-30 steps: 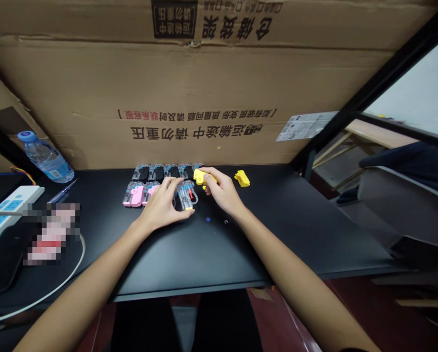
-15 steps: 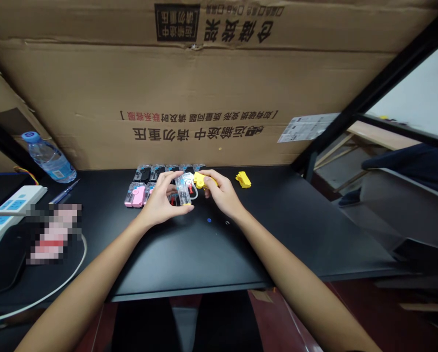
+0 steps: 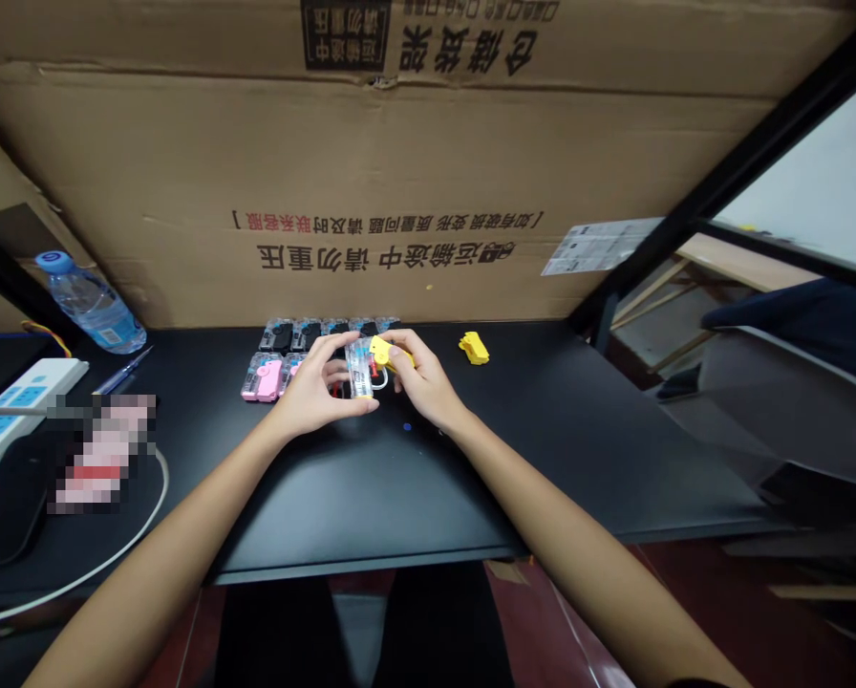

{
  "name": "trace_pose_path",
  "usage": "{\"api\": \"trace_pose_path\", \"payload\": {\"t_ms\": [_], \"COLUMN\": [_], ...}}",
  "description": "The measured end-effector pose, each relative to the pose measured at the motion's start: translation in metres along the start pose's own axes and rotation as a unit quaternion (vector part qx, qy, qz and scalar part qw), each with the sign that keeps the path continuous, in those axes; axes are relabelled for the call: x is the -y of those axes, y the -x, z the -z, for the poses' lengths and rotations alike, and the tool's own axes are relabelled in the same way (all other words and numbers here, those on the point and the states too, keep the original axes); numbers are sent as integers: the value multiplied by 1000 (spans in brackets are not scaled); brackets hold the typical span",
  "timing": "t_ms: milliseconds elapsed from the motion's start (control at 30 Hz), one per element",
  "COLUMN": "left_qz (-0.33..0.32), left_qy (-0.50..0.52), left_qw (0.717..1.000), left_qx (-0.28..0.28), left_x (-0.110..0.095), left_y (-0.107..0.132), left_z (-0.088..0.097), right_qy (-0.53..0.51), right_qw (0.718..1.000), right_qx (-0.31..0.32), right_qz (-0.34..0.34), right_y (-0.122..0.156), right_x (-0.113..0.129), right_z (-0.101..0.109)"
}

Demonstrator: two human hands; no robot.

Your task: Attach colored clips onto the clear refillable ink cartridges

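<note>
My left hand (image 3: pixel 318 387) grips a clear plastic case (image 3: pixel 360 371) between thumb and fingers, holding it on edge above the black table. Inside the case a bit of red shows, and a pale curved loop sticks out at its right. My right hand (image 3: pixel 426 382) pinches a yellow plastic piece (image 3: pixel 383 354) against the right side of the case. Just behind my left hand, on the table, lie clear cases with pink parts (image 3: pixel 262 379) and a row of cases with black parts (image 3: pixel 308 334). My fingers hide some of them.
Another yellow piece (image 3: pixel 474 349) lies to the right of my hands. A small blue disc (image 3: pixel 407 427) sits in front of them. At the left are a water bottle (image 3: pixel 91 304), a pen (image 3: pixel 122 371), a power strip (image 3: pixel 23 406) and a white cable (image 3: pixel 123 545). Cardboard (image 3: pixel 399 162) walls the back.
My right hand has brought the yellow piece slightly left, so it now overlaps the clear case. My left hand keeps its hold. The whole view has shifted a little.
</note>
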State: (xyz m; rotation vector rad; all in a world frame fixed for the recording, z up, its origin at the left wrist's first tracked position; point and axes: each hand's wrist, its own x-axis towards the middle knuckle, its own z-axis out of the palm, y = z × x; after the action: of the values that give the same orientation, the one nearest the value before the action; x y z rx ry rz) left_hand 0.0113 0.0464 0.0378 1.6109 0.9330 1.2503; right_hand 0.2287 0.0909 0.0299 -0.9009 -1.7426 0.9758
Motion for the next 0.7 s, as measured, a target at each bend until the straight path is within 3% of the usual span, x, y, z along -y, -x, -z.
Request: {"api": "trace_pose_path", "payload": {"t_ms": [167,400,700], "left_qz": [89,147,149], "left_qy": [116,133,135], "left_qw": [989,979,980], "left_qx": [36,39,11], "left_x": [-4,-12,-16], "left_y": [-1,-2,-5], "left_z": [-1,4,1], "right_qy": [7,54,153], "right_qw": [1000,998,978], "right_qx": [-6,36,95], "right_qz": [1,16,105], "right_y": [0,5,4], "right_x": [0,7,10], "right_z": [-1,-9,1]}}
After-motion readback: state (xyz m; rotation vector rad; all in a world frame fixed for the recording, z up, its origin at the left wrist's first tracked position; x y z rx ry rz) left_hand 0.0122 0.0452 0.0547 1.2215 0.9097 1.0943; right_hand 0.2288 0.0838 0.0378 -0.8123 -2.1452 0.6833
